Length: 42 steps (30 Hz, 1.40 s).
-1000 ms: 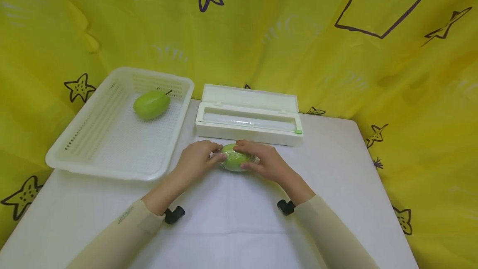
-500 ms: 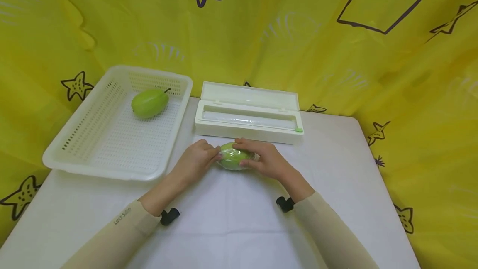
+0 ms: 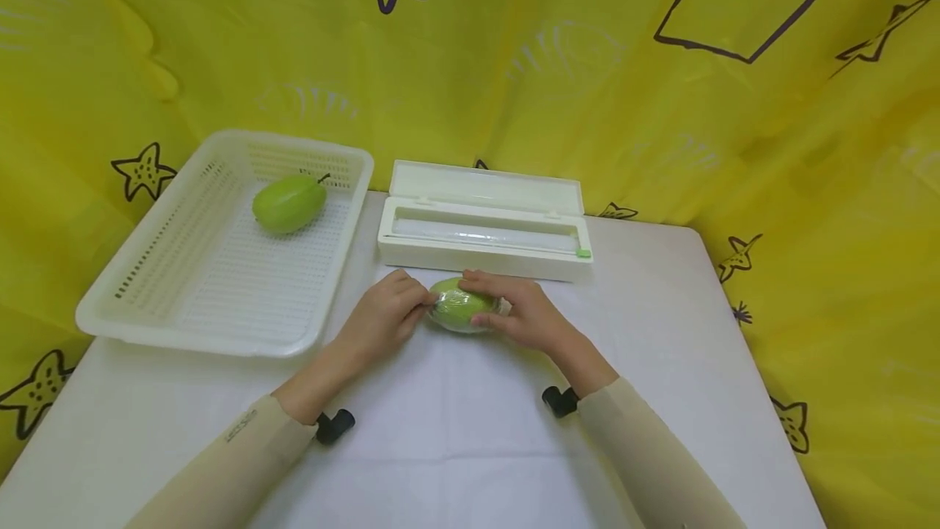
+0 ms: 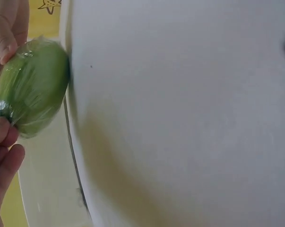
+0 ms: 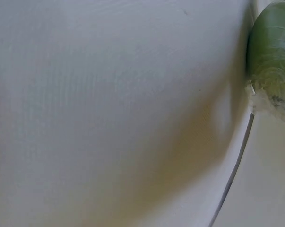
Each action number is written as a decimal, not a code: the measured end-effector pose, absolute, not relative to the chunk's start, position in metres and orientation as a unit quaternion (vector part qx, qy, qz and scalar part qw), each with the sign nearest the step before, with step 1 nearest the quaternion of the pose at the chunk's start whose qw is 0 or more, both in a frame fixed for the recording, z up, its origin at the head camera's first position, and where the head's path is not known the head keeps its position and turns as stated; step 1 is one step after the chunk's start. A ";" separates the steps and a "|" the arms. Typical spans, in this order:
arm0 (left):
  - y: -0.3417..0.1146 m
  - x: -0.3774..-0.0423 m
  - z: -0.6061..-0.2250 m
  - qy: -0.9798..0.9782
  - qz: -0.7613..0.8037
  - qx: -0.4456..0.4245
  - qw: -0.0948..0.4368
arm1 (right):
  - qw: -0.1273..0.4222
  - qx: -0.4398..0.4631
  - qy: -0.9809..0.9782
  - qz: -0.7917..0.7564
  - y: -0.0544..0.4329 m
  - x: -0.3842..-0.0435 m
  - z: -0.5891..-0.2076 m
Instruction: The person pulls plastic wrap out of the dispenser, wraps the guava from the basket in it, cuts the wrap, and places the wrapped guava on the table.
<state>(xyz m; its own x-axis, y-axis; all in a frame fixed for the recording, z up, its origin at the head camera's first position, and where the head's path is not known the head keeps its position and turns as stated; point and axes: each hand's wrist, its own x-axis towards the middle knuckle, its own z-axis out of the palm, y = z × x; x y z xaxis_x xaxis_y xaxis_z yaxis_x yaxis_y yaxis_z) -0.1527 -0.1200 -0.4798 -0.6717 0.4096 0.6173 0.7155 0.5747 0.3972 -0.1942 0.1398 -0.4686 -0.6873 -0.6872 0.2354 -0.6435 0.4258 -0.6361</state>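
Note:
A green oval fruit [image 3: 461, 306] wrapped in clear plastic film lies on the white table, between the two hands. My right hand [image 3: 523, 313] grips it from the right, thumb on the near side and fingers over the far side. At its left end, my left hand [image 3: 389, 308] pinches the film between thumb and curled fingers. The left wrist view shows those fingertips [image 4: 1, 131] at the dark end of the wrapped fruit [image 4: 38, 85]. In the right wrist view the fruit [image 5: 274, 47] has bunched film at its lower end, and the right hand is almost wholly out of frame.
Just behind the hands stands a white cling film dispenser [image 3: 485, 260], its lid raised and a roll inside. A white plastic basket [image 3: 206, 341] at the left holds another green fruit [image 3: 290, 204] with a stem. A yellow curtain [image 3: 455, 64] hangs behind the table.
My left fingers have curled in from lying loosely against the fruit's left end to pinching the film there. The right hand keeps its hold. The head view has shifted slightly.

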 end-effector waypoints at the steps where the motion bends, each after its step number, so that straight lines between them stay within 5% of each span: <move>1: -0.120 -0.153 -0.480 -0.853 -0.322 -0.330 0.244 | 0.033 -0.392 0.841 -0.371 0.140 -0.195 -0.468; 4: -0.121 -0.154 -0.479 -0.856 -0.306 -0.334 0.249 | 0.059 -0.380 0.835 -0.394 0.139 -0.200 -0.468; 10: -0.129 -0.151 -0.475 -0.854 -0.261 -0.395 0.215 | 0.201 -0.352 0.795 -0.452 0.148 -0.212 -0.457; 15: -0.121 -0.149 -0.474 -0.841 -0.228 -0.414 0.265 | 0.289 -0.344 0.749 -0.487 0.153 -0.216 -0.456; 25: -0.115 -0.153 -0.482 -0.839 -0.251 -0.393 0.279 | 0.216 -0.331 0.797 -0.456 0.155 -0.200 -0.465; 36: -0.126 -0.151 -0.478 -0.871 -0.351 -0.317 0.133 | 0.213 -0.291 0.797 -0.485 0.159 -0.194 -0.470; 42: -0.126 -0.152 -0.476 -0.842 -0.332 -0.380 0.193 | 0.222 -0.305 0.782 -0.496 0.155 -0.194 -0.467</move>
